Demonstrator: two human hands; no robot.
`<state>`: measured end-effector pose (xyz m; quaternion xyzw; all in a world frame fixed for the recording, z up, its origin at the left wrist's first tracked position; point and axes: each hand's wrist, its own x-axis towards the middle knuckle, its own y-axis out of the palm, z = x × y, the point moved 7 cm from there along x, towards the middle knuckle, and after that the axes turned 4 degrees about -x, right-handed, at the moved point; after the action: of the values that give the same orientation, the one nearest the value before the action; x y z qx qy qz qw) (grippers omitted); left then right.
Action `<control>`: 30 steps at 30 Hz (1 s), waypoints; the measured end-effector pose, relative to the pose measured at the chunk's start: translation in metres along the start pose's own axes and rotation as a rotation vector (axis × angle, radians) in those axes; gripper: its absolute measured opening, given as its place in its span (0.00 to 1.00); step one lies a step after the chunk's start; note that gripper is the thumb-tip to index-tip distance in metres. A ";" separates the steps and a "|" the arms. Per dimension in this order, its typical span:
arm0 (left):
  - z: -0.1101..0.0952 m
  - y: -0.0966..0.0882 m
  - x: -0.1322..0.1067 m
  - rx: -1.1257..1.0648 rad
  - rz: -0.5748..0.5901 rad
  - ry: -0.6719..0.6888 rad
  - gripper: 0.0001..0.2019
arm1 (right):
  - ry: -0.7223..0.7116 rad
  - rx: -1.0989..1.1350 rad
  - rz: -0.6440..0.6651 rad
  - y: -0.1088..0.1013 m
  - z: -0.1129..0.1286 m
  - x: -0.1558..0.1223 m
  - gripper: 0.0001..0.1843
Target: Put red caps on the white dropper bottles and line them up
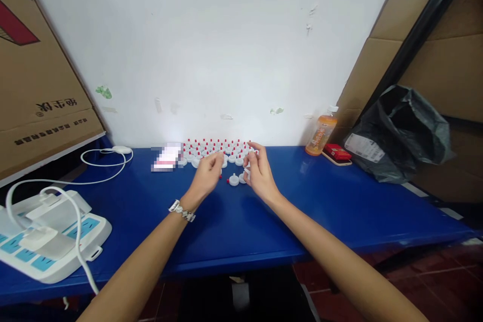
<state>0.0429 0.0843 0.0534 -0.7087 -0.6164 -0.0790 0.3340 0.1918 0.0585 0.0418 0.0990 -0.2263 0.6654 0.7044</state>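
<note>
My left hand is closed, thumb and fingers pinched together over the front of a cluster of small white caps with red tips. Whatever sits in that pinch is hidden. My right hand is at the cluster's right side, index finger raised and bent, the other fingers curled in. Something whitish shows at its fingers, too small to name. Between my hands, a white cap without a red tip lies on the blue table. A small red tip lies beside it.
A blurred-out flat item lies left of the caps. A white power strip with a looping cable occupies the left. At right stand an orange drink bottle, a phone with a red packet and a dark plastic bag.
</note>
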 end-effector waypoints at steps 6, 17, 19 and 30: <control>0.015 -0.002 0.002 0.204 0.177 0.130 0.12 | 0.116 0.140 -0.003 -0.005 -0.021 0.009 0.13; 0.031 0.013 -0.001 0.474 0.345 0.197 0.12 | 0.072 -0.089 0.015 -0.031 -0.053 0.023 0.11; 0.023 0.011 -0.002 0.457 0.325 0.206 0.13 | 0.014 -0.157 0.049 -0.027 -0.055 0.022 0.13; 0.011 0.029 -0.007 0.321 0.395 0.189 0.11 | 0.030 -0.252 0.147 -0.019 -0.059 0.018 0.13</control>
<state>0.0648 0.0839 0.0306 -0.7425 -0.4369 0.0206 0.5073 0.2218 0.0989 0.0016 -0.0171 -0.3041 0.6828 0.6641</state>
